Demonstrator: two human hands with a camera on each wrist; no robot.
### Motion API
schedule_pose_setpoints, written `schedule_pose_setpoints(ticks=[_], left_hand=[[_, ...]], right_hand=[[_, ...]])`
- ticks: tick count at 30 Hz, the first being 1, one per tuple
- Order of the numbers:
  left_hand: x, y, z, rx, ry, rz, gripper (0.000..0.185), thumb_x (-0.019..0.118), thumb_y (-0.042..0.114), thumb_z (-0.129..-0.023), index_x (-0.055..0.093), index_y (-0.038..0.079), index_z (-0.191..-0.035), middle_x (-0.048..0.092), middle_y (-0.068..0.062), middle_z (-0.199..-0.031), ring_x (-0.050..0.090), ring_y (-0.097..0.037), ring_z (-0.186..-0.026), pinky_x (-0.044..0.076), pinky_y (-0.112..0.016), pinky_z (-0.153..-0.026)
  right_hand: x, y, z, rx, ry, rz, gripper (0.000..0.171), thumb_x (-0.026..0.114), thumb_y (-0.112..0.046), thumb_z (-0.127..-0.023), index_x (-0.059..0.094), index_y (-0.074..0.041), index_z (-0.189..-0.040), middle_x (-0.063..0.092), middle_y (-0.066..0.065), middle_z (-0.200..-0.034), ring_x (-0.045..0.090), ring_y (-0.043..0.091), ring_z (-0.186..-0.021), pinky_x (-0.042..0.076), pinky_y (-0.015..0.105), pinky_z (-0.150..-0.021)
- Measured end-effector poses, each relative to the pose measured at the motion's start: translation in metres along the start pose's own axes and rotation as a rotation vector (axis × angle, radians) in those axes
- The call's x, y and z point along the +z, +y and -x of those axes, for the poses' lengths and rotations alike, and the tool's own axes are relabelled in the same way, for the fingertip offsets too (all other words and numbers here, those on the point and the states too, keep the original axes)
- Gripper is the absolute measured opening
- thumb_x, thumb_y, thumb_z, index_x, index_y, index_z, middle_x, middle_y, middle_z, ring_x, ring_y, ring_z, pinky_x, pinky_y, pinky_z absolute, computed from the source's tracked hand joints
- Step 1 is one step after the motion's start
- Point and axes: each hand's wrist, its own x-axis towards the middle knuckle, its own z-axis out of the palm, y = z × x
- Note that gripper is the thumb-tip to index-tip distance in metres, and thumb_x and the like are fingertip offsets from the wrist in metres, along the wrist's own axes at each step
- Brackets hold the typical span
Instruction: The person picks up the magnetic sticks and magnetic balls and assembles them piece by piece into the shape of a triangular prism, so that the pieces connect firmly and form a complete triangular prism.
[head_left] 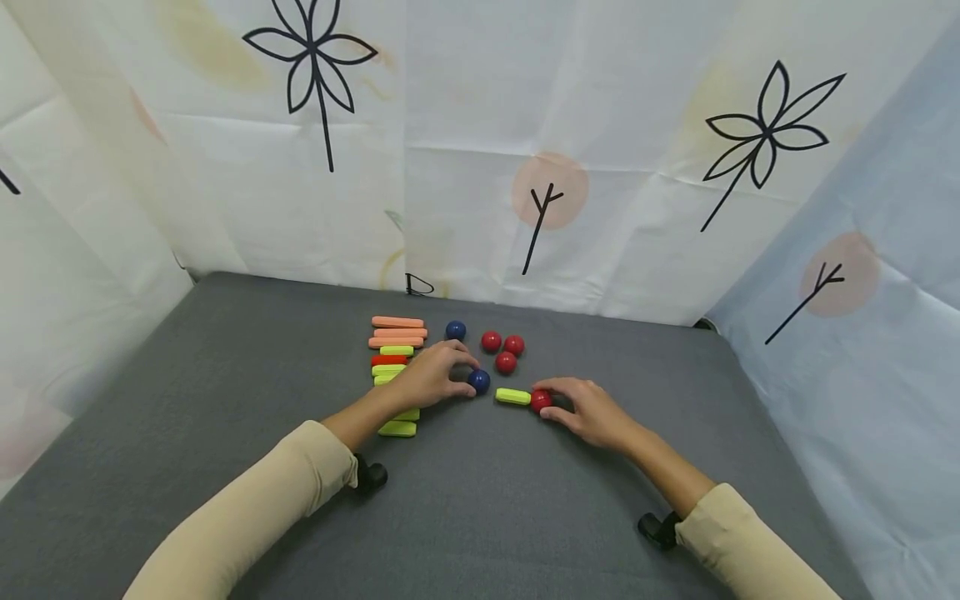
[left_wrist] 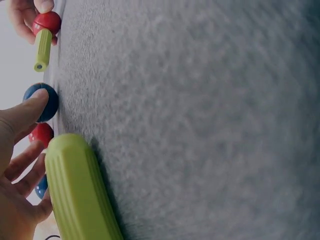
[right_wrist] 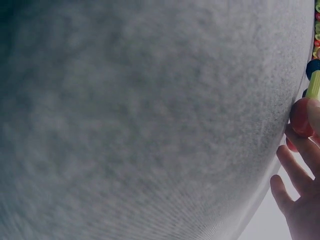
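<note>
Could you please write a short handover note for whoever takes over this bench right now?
Left hand: fingertips on the blue ball, pinching it on the grey table.
Right hand: pinches the red ball, which touches one end of the green stick.
Done: one red ball joined to one green stick.
Left: the stick's other end is bare, and the blue ball sits just off it. Spare: three red balls, another blue ball, a row of sticks.

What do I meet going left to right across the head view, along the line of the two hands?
Stack of sticks → left hand → blue ball under its fingertips → lime stick → red ball at the stick's right end → right hand.
</note>
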Motion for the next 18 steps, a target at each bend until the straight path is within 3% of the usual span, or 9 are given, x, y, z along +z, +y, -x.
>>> schedule_pose_setpoints(ticks=[5, 10, 18], left_hand=[[0.005, 0.0034, -0.0001, 0.003, -0.038, 0.028, 0.038, 0.083, 0.024, -0.083, 0.073, 0.01, -0.117, 0.06, -0.007, -0.123, 0.055, -0.025, -0.114, 0.045, -0.047, -0.1], [0.0083, 0.0059, 0.0004, -0.003, -0.032, 0.043, 0.038, 0.083, 0.022, -0.083, 0.072, 0.01, -0.118, 0.06, -0.006, -0.123, 0.055, -0.023, -0.114, 0.046, -0.046, -0.1], [0.0067, 0.0046, 0.0028, -0.014, -0.043, 0.024, 0.039, 0.08, 0.025, -0.086, 0.071, 0.012, -0.122, 0.06, -0.006, -0.125, 0.053, -0.024, -0.116, 0.045, -0.046, -0.101]], right_hand=[[0.0016, 0.0007, 0.0008, 0.007, 0.005, -0.005, 0.038, 0.07, -0.018, -0.094, 0.063, -0.004, -0.13, 0.066, 0.01, -0.127, 0.062, 0.028, -0.117, 0.048, 0.052, -0.096], [0.0015, 0.0005, 0.0018, 0.001, 0.007, 0.006, 0.039, 0.07, -0.019, -0.094, 0.063, -0.004, -0.13, 0.066, 0.011, -0.127, 0.062, 0.028, -0.117, 0.048, 0.053, -0.096], [-0.0061, -0.0029, 0.0031, 0.002, -0.09, -0.026, 0.043, 0.06, -0.016, -0.1, 0.055, -0.009, -0.142, 0.059, 0.008, -0.139, 0.054, 0.03, -0.128, 0.04, 0.056, -0.104]])
